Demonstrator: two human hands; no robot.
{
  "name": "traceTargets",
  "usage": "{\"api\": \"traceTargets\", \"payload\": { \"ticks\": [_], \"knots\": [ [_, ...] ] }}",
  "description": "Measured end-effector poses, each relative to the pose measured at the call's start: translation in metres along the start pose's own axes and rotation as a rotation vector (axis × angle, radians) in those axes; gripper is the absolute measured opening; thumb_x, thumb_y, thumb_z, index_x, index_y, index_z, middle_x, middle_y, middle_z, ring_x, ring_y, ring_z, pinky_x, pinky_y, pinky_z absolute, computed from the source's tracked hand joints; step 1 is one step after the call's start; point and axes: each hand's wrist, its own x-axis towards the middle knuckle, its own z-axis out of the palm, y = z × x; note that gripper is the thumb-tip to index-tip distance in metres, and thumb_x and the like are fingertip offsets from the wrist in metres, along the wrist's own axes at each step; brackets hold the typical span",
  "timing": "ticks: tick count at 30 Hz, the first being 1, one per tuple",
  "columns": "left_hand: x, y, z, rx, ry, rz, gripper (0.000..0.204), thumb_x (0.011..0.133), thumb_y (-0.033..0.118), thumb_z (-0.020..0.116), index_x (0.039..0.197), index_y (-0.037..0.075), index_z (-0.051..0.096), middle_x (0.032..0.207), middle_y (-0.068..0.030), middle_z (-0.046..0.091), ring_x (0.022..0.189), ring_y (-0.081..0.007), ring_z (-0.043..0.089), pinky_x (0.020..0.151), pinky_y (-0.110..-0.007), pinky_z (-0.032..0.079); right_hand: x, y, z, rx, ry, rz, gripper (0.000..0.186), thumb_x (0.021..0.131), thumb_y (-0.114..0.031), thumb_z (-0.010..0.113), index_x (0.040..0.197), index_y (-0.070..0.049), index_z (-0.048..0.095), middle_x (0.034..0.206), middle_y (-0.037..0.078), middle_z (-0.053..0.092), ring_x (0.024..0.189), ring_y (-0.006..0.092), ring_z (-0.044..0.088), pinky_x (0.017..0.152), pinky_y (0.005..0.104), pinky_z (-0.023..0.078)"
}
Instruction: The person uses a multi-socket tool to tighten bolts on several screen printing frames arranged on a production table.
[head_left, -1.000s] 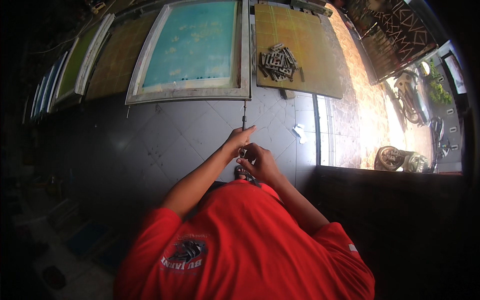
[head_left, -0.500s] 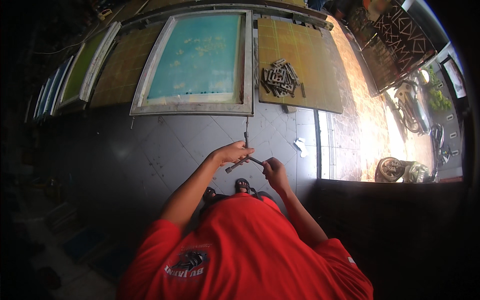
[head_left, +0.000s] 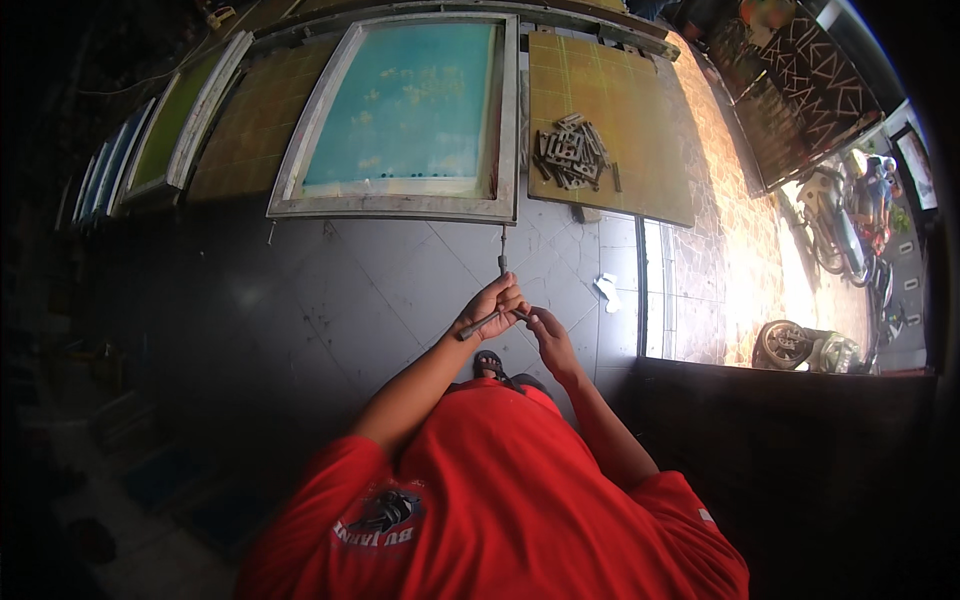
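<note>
"Three-armed wrench (head_left: 479, 327); where's that person holding it?"

"Just off the near right corner of the teal screen (head_left: 400, 110); the left hand (head_left: 495, 298) is gripping it, fingers curled tight; the right hand (head_left: 551, 335) is pinching one arm."

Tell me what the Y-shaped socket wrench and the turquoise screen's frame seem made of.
Y-shaped socket wrench: probably steel, dull dark grey, judging by its slim, rigid arms and thicker ends. Screen frame: pale, mostly matte and stained; its straight rails could be metal or painted wood.
</note>
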Motion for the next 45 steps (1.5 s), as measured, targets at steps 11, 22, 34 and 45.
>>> {"api": "traceTargets", "payload": {
  "ticks": [11,22,34,45],
  "knots": [
    [-0.007,0.042,0.062,0.851,0.569,-0.323,0.03,0.089,0.037,0.056,0.092,0.009,0.046,0.08,-0.0066,0.058,0.073,-0.0131,0.061,0.059,-0.025,0.048,-0.012,-0.03,0.018,-0.721,0.074,-0.261,0.017,0.088,-0.016,0.053,0.097,-0.001,0.053,0.076,0.019,0.06,0.064,0.0347,0.059,0.057,0.0409,0.045],
    [0.003,0.016,0.002,0.199,0.221,-0.068,0.035,0.089,0.043,0.054,0.072,0.016,0.04,0.051,0.0093,0.019,0.04,-0.0053,0.016,0.042,-0.022,0.02,0.015,0.023,0.008,-0.074,0.119,-0.041,0.032,0.095,-0.027,0.046,0.11,0.0,0.054,0.094,0.008,0.061,0.075,0.0209,0.059,0.071,0.0301,0.048],
    [-0.013,0.063,0.055,0.944,0.381,-0.486,0.038,0.092,0.045,0.048,0.101,0.009,0.044,0.093,-0.0102,0.054,0.088,-0.0181,0.055,0.073,-0.03,0.046,-0.007,-0.031,0.005,-0.589,-0.003,-0.159,0.018,0.085,-0.014,0.059,0.092,0.003,0.058,0.064,0.013,0.062,0.052,0.0224,0.061,0.048,0.0323,0.046],
    [0.008,0.019,0.014,0.37,0.46,-0.097,0.033,0.093,0.037,0.048,0.07,0.016,0.039,0.054,0.0084,0.026,0.043,-0.0058,0.02,0.042,-0.022,0.024,0.006,0.017,0.015,-0.149,0.137,-0.168,0.031,0.095,-0.023,0.045,0.115,0.0,0.051,0.09,0.007,0.058,0.081,0.0128,0.056,0.072,0.0236,0.043]
  ]
}}
